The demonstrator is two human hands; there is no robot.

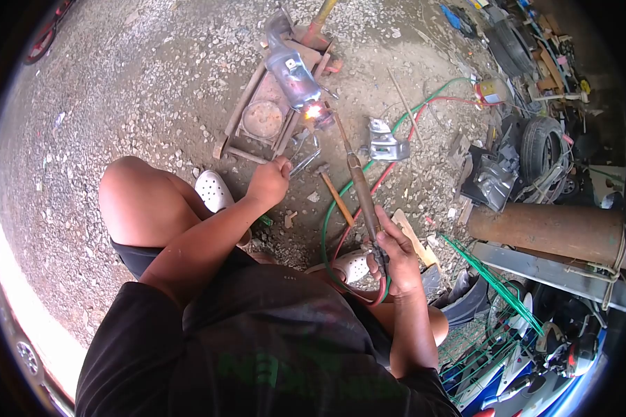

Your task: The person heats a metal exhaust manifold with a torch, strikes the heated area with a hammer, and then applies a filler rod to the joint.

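My right hand (398, 251) is wrapped round the handle of a gas torch (362, 186), whose red and green hoses trail from its near end. The torch tip points at the lower end of a metal exhaust canister (293, 75), where a bright orange-white glow (314, 111) shows. The canister leans on a rusty metal frame (238, 111). My left hand (270, 179) is closed in front of the frame, near some thin bent metal pieces (306, 154); what it grips is hidden. A hammer (336, 198) lies on the ground between my hands.
A shiny metal shield (387, 141) lies right of the glow. The green hose (424, 104) and red hose (416, 125) cross the gravel. Tyres (540, 147), a rusty cylinder (546, 226) and scrap crowd the right side. A round dish (263, 119) sits in the frame.
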